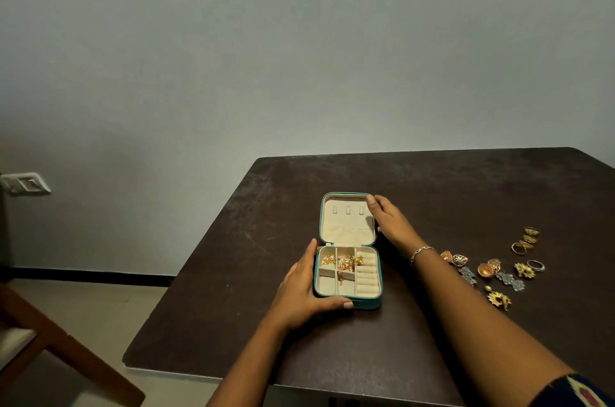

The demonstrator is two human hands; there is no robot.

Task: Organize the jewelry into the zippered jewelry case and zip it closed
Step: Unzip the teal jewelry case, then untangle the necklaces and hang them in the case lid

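Note:
A teal zippered jewelry case (pixel 366 302) lies open on the dark table, its cream lid (pixel 346 233) laid back flat. Gold chains (pixel 342 263) rest across the upper compartments of the base. My left hand (pixel 304 293) wraps around the base's left side and front corner, thumb along the front edge. My right hand (pixel 387 218) holds the lid's right edge, fingertips at its far corner. Loose jewelry lies to the right: several gold rings (pixel 527 240), earrings (pixel 487 268) and a gold brooch (pixel 499 300).
The brown table (pixel 266 323) ends close at the left and near edges. A wooden chair (pixel 50 346) stands on the floor at lower left. A wall switch (pixel 25 183) is on the grey wall. A bracelet is on my right wrist.

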